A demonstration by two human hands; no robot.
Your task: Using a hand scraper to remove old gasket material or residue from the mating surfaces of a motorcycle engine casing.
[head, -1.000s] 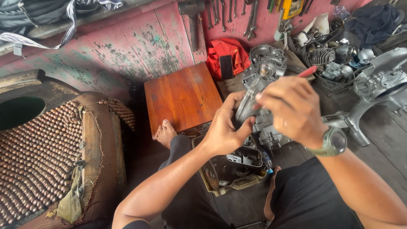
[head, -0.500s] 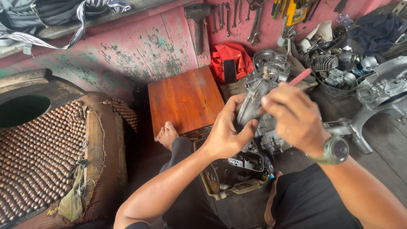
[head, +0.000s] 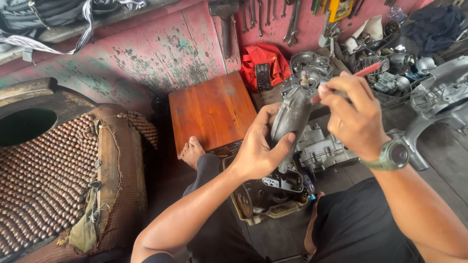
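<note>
My left hand (head: 261,146) grips a long grey metal engine part (head: 292,109) and holds it upright in front of me. My right hand (head: 353,114), with a green watch on its wrist, holds a thin red-handled tool (head: 365,71) whose tip meets the top of the part. Below my hands a dark engine casing (head: 273,192) lies on the floor between my legs, and a lighter grey casing (head: 321,148) rests beside it.
A low wooden stool (head: 212,109) stands by my bare foot (head: 191,152). A red cloth with a phone (head: 263,65) lies at the wall under hanging wrenches (head: 292,17). Engine parts (head: 390,63) pile at right. A beaded seat (head: 44,180) fills the left.
The view has shifted slightly. My right hand lifted off the part and now works the red-handled tool at its top end; my left hand keeps its grip.
</note>
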